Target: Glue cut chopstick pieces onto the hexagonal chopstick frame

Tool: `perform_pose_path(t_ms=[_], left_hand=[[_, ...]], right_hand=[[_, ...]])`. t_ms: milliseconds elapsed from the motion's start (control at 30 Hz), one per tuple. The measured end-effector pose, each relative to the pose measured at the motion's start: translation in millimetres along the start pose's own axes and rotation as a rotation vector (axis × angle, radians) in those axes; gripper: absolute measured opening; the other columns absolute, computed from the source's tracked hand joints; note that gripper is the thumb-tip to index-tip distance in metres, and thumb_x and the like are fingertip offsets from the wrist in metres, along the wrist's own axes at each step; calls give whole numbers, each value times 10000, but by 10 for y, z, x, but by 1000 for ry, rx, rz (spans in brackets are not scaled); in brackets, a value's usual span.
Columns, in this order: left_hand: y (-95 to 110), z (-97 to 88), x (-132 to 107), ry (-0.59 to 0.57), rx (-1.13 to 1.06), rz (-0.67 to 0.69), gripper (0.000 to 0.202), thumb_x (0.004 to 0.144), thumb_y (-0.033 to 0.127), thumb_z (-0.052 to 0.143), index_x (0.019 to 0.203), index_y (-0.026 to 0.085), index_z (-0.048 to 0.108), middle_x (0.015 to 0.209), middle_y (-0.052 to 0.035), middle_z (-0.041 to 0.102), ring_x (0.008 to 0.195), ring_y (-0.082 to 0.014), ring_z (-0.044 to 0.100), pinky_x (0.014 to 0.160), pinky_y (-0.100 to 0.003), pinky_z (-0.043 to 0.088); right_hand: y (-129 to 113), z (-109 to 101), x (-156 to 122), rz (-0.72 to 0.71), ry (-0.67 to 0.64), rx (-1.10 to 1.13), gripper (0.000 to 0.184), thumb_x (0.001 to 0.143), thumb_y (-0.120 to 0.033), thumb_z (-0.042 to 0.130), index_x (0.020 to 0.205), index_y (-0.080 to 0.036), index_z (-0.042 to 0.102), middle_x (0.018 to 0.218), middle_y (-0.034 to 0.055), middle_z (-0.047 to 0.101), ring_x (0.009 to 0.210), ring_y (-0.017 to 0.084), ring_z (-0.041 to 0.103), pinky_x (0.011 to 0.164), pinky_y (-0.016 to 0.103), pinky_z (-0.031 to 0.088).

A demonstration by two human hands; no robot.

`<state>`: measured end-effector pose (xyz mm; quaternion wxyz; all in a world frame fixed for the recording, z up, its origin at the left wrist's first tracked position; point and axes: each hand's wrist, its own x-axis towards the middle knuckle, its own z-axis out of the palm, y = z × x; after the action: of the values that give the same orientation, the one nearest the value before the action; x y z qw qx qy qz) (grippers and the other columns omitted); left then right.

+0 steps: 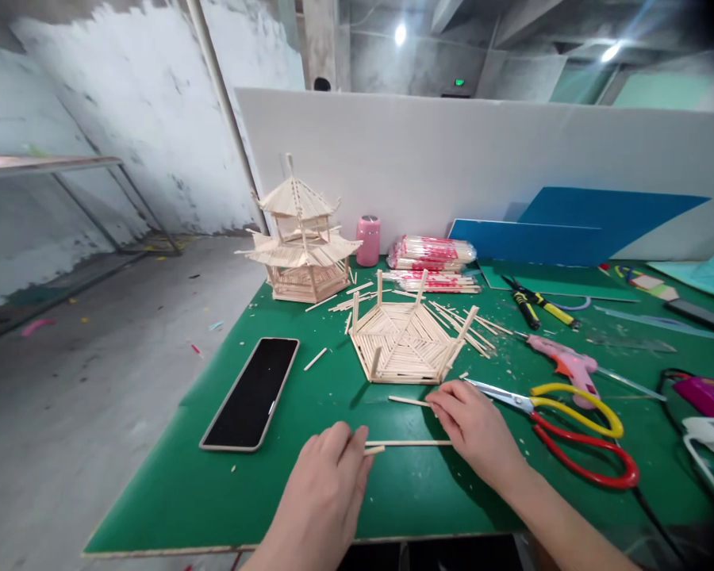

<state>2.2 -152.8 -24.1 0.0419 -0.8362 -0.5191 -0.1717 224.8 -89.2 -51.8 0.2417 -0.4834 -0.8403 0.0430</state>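
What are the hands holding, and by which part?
A thin wooden stick, flat on the green mat: left hand at its left end, right hand at its right end; grip unclear.

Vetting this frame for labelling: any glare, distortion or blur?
Head view: ceiling lamps flare up top; the edges bend and the right corners go dark; the left hand and right hand cast soft shadows on the green mat; the middle is sharp.

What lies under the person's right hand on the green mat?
A long thin stick runs under the right hand on the green mat; its right end is hidden by the palm. Anything else beneath cannot be seen.
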Motion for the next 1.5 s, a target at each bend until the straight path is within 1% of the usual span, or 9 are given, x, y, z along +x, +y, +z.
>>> perform_pose_path(t_ms=[167,333,467,667,767,867,1100,1300,1500], left_hand=[[224,11,366,-146,40,131,201,797,119,441,927,167,587,700,-46,582,580,-186,558,505,-301,427],[334,108,612,-132,-66,200,254,847,174,371,754,178,607,624,-34,577,536,-184,548,489,-312,406],[239,101,673,-107,-338,5,260,842,193,390,790,163,643,659,-50,603,603,-180,564,550,-302,428],[203,70,736,-154,-1200,-653,148,692,265,623,796,175,678,583,4,607,511,-111,513,481,-215,398],[246,99,744,-162,-1499,-824,188,666,267,659,821,164,685,569,4,614,481,-86,489,507,-217,405],[260,136,730,-142,-1634,-853,180,676,261,657,813,148,688,624,-30,648,506,-94,514,552,-240,425],[223,161,677,-141,-1686,-830,171,734,264,617,833,149,695,699,-54,679,560,-99,548,622,-242,438],[235,134,656,-129,-1965,-839,203,782,292,564,867,161,694,719,-73,676,626,-127,579,630,-239,459],[340,99,698,25,-1841,-882,171,610,283,734,748,184,713,677,-28,641,576,-102,545,584,-211,464]], right_hand=[[-222,-226,-84,-25,48,314,242,834,-215,472,1068,-210,537,979,73,571,902,184,528,767,317,440],[-214,-287,-133,71,23,505,145,852,-183,440,848,-211,582,802,32,598,733,145,549,652,262,445],[-32,-262,-133,270,130,584,109,839,-229,486,815,-218,591,779,10,605,723,132,558,644,231,445],[114,-183,-170,463,216,676,107,815,-286,530,827,-230,620,773,-5,637,696,123,586,621,195,474],[115,-146,-186,483,217,688,120,811,-296,531,821,-223,626,766,2,644,680,133,598,595,200,485],[108,-129,-177,477,213,686,130,809,-299,530,808,-216,630,740,6,644,663,141,597,578,209,489],[107,-118,-166,498,189,734,130,809,-303,530,821,-220,629,751,1,642,663,132,588,580,201,478],[62,-114,-130,521,142,824,154,808,-326,528,801,-205,623,707,-5,612,633,120,556,556,198,444],[-117,-84,-128,533,102,887,222,826,-356,489,757,-184,610,622,-14,556,566,104,501,493,190,401]])
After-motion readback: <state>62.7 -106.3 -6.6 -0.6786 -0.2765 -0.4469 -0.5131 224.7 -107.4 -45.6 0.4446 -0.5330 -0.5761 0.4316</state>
